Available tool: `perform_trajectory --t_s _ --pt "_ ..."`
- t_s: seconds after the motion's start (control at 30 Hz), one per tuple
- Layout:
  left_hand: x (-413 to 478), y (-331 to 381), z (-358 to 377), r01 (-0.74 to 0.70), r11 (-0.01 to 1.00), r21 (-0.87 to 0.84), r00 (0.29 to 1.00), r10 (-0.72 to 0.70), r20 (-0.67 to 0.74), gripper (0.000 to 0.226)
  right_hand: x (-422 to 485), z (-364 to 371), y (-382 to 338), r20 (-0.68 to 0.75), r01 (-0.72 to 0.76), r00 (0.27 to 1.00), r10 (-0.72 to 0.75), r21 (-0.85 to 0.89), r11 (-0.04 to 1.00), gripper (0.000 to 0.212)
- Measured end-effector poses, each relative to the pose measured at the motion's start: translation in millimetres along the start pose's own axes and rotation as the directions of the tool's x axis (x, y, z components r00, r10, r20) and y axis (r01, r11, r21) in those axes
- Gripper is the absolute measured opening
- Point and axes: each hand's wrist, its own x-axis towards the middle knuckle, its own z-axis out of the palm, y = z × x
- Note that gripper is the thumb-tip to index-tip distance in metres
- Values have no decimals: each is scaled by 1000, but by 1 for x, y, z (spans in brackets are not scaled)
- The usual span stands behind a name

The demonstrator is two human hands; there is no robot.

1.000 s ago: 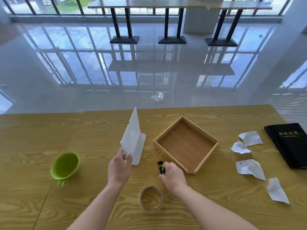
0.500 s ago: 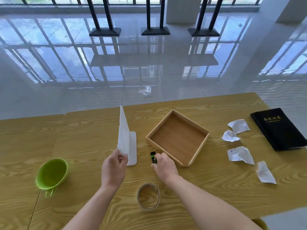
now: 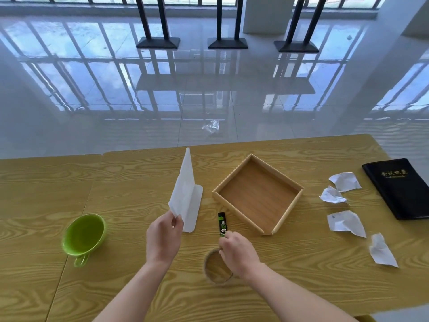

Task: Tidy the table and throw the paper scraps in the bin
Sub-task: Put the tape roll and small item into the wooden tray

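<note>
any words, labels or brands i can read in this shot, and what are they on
Black notebook: a line of gold characters on the cover with a thin rule under it, too blurred to read.
Small black and green stick, pinched at its near end by the right hand: light printed marks, too small to read.
Paper scraps: faint marks only, not readable.
Nothing else carries text.

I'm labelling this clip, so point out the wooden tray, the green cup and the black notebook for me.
wooden tray [image 3: 234, 182], head view, on its far-left wall.
green cup [image 3: 83, 233], head view, on the inside of its bowl.
black notebook [image 3: 401, 189], head view, on the middle of its cover.
</note>
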Motion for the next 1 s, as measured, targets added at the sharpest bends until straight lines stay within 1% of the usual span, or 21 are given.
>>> perform_trajectory --t_s 0.13,0.2,0.37,0.47,0.53,0.6,0.67,0.73,0.77,0.8,0.87,0.9,0.93,1.0 --pt "-4 -6 -6 -3 999 35 1000 3 -18 47 23 -5 -11 -28 -24 999 24 -2 1000 14" --pt "-8 -12 -9 0 1000 31 1000 0 -27 49 34 -8 -16 -43 -82 996 84 38 996 12" --pt "-12 -21 -16 37 999 26 998 -36 -46 47 63 -21 -16 -75 -226 969 235 103 969 10" --pt "-15 -20 -16 45 999 13 998 -45 -49 48 76 -27 -15 -97 -260 957 272 124 958 9" --pt "-21 -18 -14 38 999 -5 998 -39 -48 48 79 -30 -13 -109 -271 950 292 171 947 11" --pt "-26 -17 -10 60 997 -38 997 -62 -50 38 76 -35 -8 -136 -263 944 300 235 936 12" --pt "-30 -14 -6 85 993 -84 995 -89 -44 28 69 -39 2 -210 -221 937 280 266 938 12" --pt "-30 -13 -3 78 990 -114 996 -81 -25 13 61 -44 17 -328 -178 909 257 252 951 7" --pt "-30 -13 -1 76 989 -123 997 -77 -5 10 56 -47 27 -369 -166 897 243 228 959 5" --pt "-30 -13 1 69 988 -137 998 -67 14 10 52 -49 37 -373 -171 898 233 192 966 11" --pt "-29 -13 5 77 983 -166 996 -70 49 14 45 -51 55 -258 -223 935 242 104 969 31" --pt "-28 -13 7 100 980 -175 994 -90 63 18 42 -50 62 -184 -255 947 265 74 964 36" --pt "-27 -13 9 117 978 -171 992 -108 63 22 39 -48 67 -123 -283 950 288 59 957 37" --pt "-28 -11 12 125 983 -134 992 -120 48 19 33 -42 72 -88 -297 950 300 47 954 29"
